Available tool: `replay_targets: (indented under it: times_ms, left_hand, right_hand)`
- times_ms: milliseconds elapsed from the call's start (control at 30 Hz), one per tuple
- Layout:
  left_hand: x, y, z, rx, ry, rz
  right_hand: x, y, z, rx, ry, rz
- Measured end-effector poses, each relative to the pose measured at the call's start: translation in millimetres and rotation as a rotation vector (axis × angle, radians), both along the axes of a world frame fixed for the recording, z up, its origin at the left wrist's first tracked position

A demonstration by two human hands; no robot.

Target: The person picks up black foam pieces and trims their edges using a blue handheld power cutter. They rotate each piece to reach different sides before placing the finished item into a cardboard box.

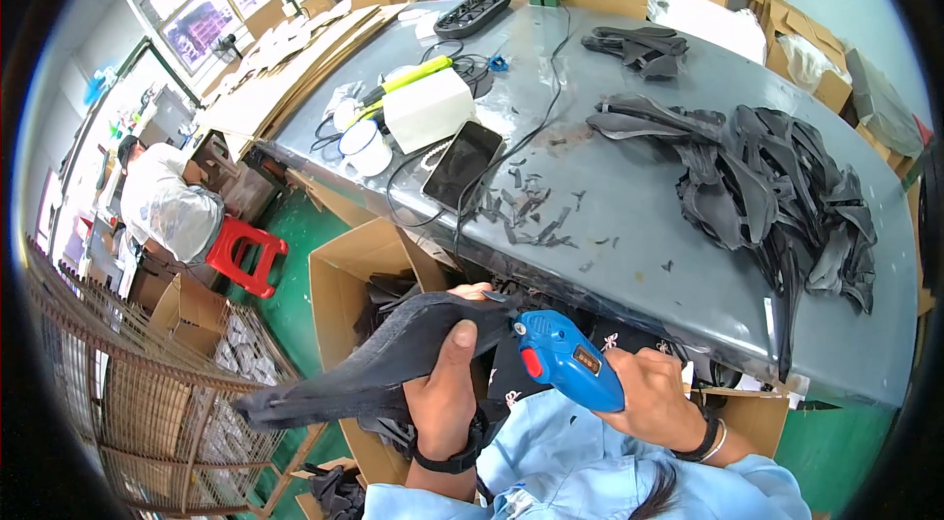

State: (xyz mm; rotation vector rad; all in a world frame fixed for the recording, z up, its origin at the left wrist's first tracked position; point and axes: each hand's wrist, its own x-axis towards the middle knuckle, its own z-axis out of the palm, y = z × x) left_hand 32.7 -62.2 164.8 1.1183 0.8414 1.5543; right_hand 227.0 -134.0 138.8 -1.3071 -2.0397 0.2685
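Observation:
My left hand (444, 384) grips a long dark grey, curved piece of padded material (379, 363), thumb on top and fingertips at its far edge. My right hand (654, 400) is closed around a blue handheld power tool (562, 355) with a red button. The tool's front end is at the right end of the grey piece; whether they touch I cannot tell. Beneath my left hand is an open cardboard box (329, 299) holding dark pieces. Small dark scraps (531, 215) are scattered on the grey table (629, 235) beyond.
A pile of dark grey pieces (777, 186) covers the table's right side. A phone (464, 166), a white box (428, 112), a cup (366, 148) and cables are left of centre. A wire cage (187, 402) stands at lower left; a person (167, 196) sits near a red stool (251, 250).

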Motion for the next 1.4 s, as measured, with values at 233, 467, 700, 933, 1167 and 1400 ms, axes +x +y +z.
replay_targets:
  times_ms: [233,467,700,933,1167,1400]
  left_hand:
    - [-3.0,1.4,-2.2,0.045,-0.327,-0.066]
    - [5.3,-2.2,-16.2,-0.003,-0.118,0.072]
    - [11.1,0.5,-15.6,0.043,-0.015,0.127]
    - [-12.9,6.6,1.0,-0.166,0.173,-0.116]
    - [-39.5,25.0,6.5,-0.108,0.605,-0.345]
    - [-28.3,31.6,-26.4,0.338,0.925,-0.288]
  right_hand:
    - [1.5,-2.0,-0.8,0.007,0.017,-0.005]
    - [-3.1,1.2,0.1,-0.027,0.056,0.03]
    - [-4.0,1.0,-0.5,-0.147,0.129,0.021]
    - [-1.5,1.2,0.5,-0.106,0.071,0.014]
    - [1.5,-1.6,-1.8,-0.108,0.002,0.063]
    - [-5.3,0.8,-7.5,-0.16,0.151,0.13]
